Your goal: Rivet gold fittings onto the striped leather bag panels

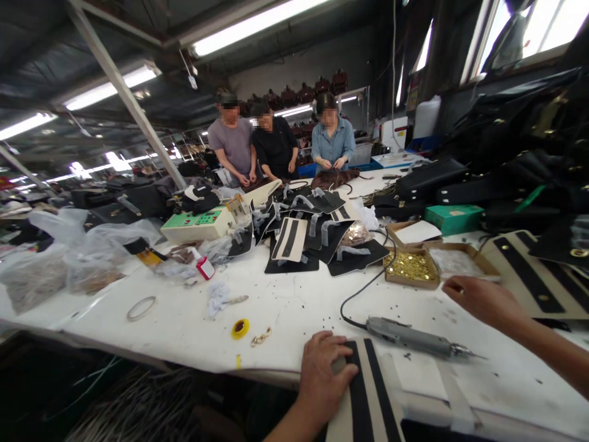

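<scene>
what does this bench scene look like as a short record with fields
left hand: pressed flat on striped panel at the table edge
right hand: open, reaching toward box of gold studs
between hands: electric screwdriver lying on white table, cord attached
far end: three people standing at the table

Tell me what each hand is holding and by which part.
Nothing is gripped. The left hand presses flat on the striped panel's near end; the right hand hovers near the box of studs.

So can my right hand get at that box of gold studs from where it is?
Probably yes: the right hand hovers open just beside the box of gold studs, with only bare table between them.
</scene>
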The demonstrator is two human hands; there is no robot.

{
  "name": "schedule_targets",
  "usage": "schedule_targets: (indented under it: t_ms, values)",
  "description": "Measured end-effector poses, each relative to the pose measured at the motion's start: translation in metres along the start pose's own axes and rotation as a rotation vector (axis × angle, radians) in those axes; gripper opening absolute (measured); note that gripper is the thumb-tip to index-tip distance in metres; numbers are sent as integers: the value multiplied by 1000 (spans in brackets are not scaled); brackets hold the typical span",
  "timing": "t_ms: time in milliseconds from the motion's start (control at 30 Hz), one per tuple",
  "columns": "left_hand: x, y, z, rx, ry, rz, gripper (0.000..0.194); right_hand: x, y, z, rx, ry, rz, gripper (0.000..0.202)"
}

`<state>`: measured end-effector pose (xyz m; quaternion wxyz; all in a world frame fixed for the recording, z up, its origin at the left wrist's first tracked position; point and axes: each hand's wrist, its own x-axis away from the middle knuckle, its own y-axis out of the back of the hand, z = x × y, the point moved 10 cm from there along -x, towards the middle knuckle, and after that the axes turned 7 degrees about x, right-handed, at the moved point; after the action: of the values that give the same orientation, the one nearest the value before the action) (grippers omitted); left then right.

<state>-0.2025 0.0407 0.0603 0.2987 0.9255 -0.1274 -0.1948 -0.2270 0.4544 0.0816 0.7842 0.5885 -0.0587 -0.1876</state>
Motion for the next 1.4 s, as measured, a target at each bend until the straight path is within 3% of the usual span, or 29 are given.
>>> schedule_targets:
  t_ms: [67,167,333,467,567,833,1000,1400]
  values:
    - [0,-2,-3,7,-2,38,27,20,5,37,-114,111,101,21]
    - [-2,-7,-3,-13,-5,83,24,53,10,86,-316,75,184,31]
    - [-4,-11,1,-48,-8,101,27,109,-25,173,-522,139,426,31]
    - [-2,-13,1,-65,-23,104,30,132,-59,210,-518,237,546,23]
    - [-1,-13,0,-66,-37,112,30,136,-74,222,-431,300,563,23]
    - [0,-13,2,-49,-31,130,25,140,-86,234,-244,411,475,21]
    - [1,-13,2,-42,-42,125,26,138,-89,230,-212,360,441,16]
    - [0,-14,2,-45,-30,147,28,129,-98,221,-203,203,543,15]
